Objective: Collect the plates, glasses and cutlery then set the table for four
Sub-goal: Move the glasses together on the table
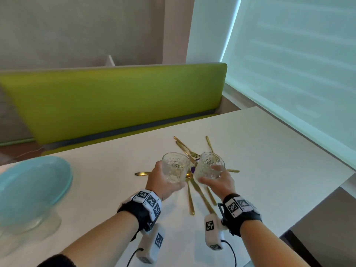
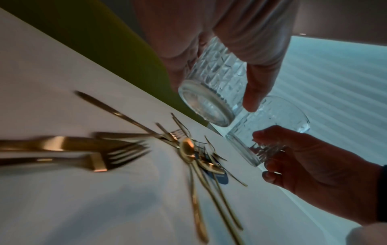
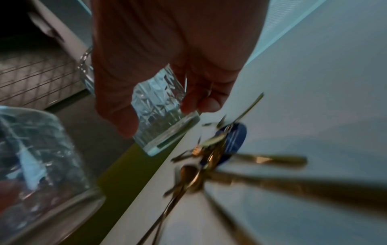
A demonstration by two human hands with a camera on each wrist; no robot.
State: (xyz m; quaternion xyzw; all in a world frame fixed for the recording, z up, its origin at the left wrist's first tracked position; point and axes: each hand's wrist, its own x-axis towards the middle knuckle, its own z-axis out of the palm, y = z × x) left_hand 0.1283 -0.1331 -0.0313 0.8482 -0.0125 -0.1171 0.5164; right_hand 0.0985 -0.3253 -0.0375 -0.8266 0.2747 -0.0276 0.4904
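Note:
Each hand carries a clear cut-pattern glass above the white table (image 1: 269,147). My left hand (image 1: 163,182) grips the left glass (image 1: 176,170), whose base shows in the left wrist view (image 2: 211,92). My right hand (image 1: 217,180) grips the right glass (image 1: 210,166), seen close in the right wrist view (image 3: 161,112). The two glasses hang side by side, almost touching. Beneath them lies a spread pile of gold cutlery (image 1: 194,189), with forks and spoons fanned out (image 2: 184,149) over a small dark blue item (image 3: 234,137). A pale blue plate (image 1: 32,191) sits at the table's left.
A green bench seat (image 1: 115,101) runs along the far side of the table. A window with a light blind (image 1: 289,64) fills the right. The table's right edge (image 1: 346,170) drops off beside a darker floor area.

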